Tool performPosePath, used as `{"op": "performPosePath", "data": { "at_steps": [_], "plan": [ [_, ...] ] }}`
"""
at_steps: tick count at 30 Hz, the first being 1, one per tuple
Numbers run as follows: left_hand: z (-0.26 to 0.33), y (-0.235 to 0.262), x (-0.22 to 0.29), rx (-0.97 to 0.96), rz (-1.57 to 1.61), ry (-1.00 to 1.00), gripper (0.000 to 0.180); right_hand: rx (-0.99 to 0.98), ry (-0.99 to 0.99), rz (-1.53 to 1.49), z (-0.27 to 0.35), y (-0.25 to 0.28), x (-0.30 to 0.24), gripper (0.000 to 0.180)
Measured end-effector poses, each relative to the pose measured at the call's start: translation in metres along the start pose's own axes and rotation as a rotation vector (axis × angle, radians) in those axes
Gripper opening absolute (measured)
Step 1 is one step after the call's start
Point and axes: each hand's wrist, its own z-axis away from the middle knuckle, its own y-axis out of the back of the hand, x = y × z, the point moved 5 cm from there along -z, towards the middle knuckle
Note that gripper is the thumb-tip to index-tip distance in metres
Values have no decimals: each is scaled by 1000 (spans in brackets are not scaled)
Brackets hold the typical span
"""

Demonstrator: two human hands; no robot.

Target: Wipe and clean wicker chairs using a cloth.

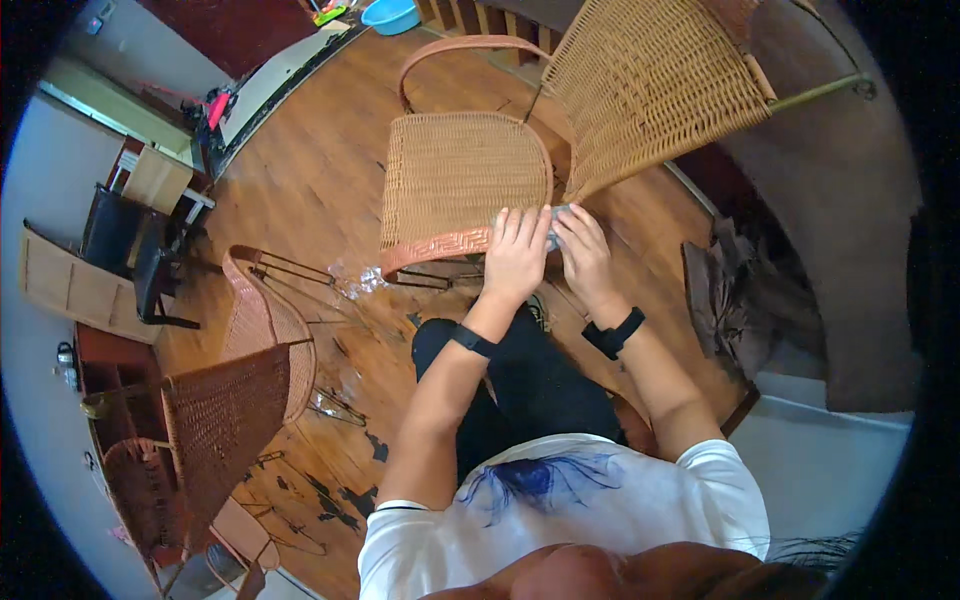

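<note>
A tan wicker chair stands in front of me, its woven seat facing up and its tall backrest leaning off to the right. My left hand is closed over the near armrest, which is wrapped in a reddish-brown weave. Close beside it, toward the backrest, my right hand has its fingers curled round the same armrest's end. Under the fingers shows a small pale grey-blue piece, cloth-like and mostly hidden. Each wrist wears a black band.
Another wicker chair stands at the left, with a pinkish woven armrest. Crumpled clear plastic lies on the worn wooden floor. A black chair is by the left wall, dark fabric at the right, a blue basin far back.
</note>
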Motion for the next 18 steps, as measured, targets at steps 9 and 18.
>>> {"op": "performPosePath", "data": {
  "at_steps": [9, 18],
  "plan": [
    [67, 45, -88, 37, -31, 111, 54, -78, 130, -90, -16, -72, -74, 24],
    [136, 37, -177, 134, 212, 387, 53, -242, 319, -28, -37, -152, -143, 28]
  ]
}}
